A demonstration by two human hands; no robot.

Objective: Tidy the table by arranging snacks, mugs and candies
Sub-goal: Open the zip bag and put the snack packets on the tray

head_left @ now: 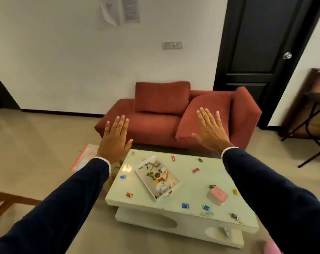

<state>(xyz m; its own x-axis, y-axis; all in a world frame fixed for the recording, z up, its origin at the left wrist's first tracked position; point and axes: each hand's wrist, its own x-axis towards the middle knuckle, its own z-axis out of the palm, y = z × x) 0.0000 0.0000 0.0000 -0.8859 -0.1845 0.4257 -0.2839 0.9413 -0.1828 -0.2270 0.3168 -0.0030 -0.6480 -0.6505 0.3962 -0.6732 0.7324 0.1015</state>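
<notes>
A low white coffee table (188, 184) stands below me. Several wrapped candies lie scattered on it, among them a red one (196, 170), a blue one (185, 205) and an orange one (129, 194). A white tray (156, 176) with a printed picture lies askew at the table's middle. A small pink-lidded box (217, 195) sits toward the right. My left hand (115, 138) and my right hand (211, 130) are held out flat in the air above the table's far edge, fingers spread, holding nothing.
A red sofa (183, 116) with cushions stands just beyond the table. A clear plastic bag with a red strip (85, 156) lies on the floor at the left. A dark door (256, 43) is at the back right, a wooden side table (318, 107) at the far right.
</notes>
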